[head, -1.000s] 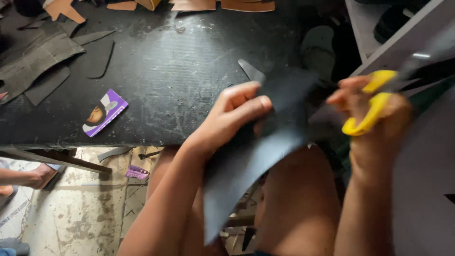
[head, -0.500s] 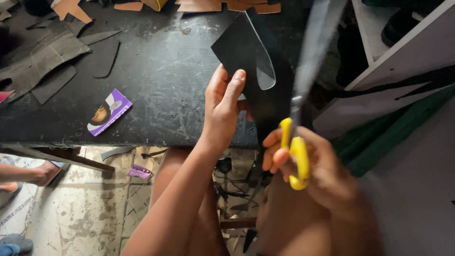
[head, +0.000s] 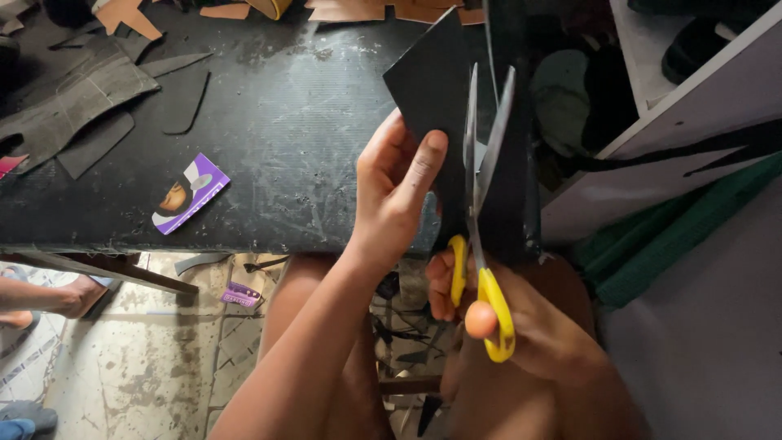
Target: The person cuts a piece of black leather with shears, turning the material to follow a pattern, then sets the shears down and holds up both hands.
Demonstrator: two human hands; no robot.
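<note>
Two hands at work above a dark surface. Left hand: grip pinching a black sheet, held upright so its edge meets the blades. Right hand: fingers closed through yellow-handled scissors, blades parted astride the sheet. Purple card lies nearby.

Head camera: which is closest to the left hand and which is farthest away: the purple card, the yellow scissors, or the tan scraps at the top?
From the left hand:
1. Yellow scissors, just to its right, blades beside the fingers.
2. Purple card, to its left on the black table.
3. Tan scraps, far up in the table's top left corner.
</note>
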